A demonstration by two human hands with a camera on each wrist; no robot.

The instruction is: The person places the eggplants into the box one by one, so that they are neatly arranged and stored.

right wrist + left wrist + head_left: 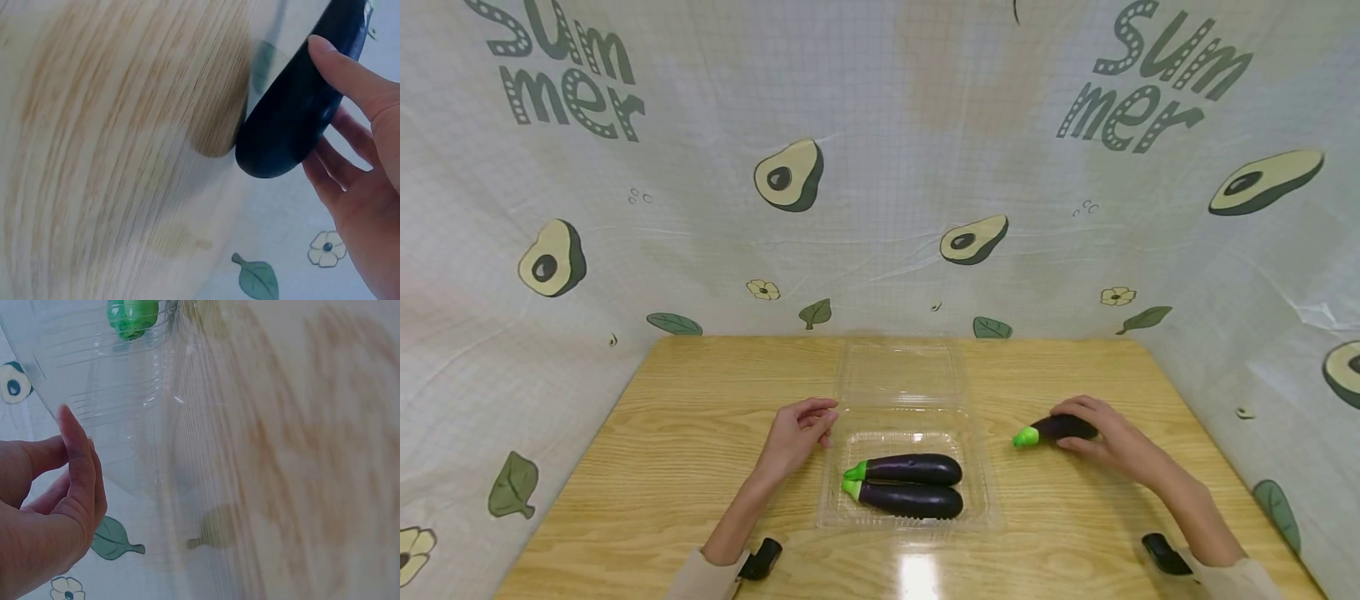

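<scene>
A clear plastic clamshell box [985, 492] stands with its lid folded back on the wooden table. Two dark eggplants lie side by side in its base, the upper eggplant [917, 468] and the lower eggplant [913, 500], green stem ends pointing left. My left hand [799, 433] is at the box's left rim, fingers loosely bent; whether it touches the rim is hard to tell. To the right of the box, my right hand [1101, 429] grips a third eggplant [294, 112] between thumb and fingers, its green stem end pointing left toward the box.
The wooden table [700, 483] extends on both sides of the box. A white cloth [880, 167] printed with avocados, leaves and lettering hangs behind and at the sides. Dark straps with camera mounts sit at both wrists.
</scene>
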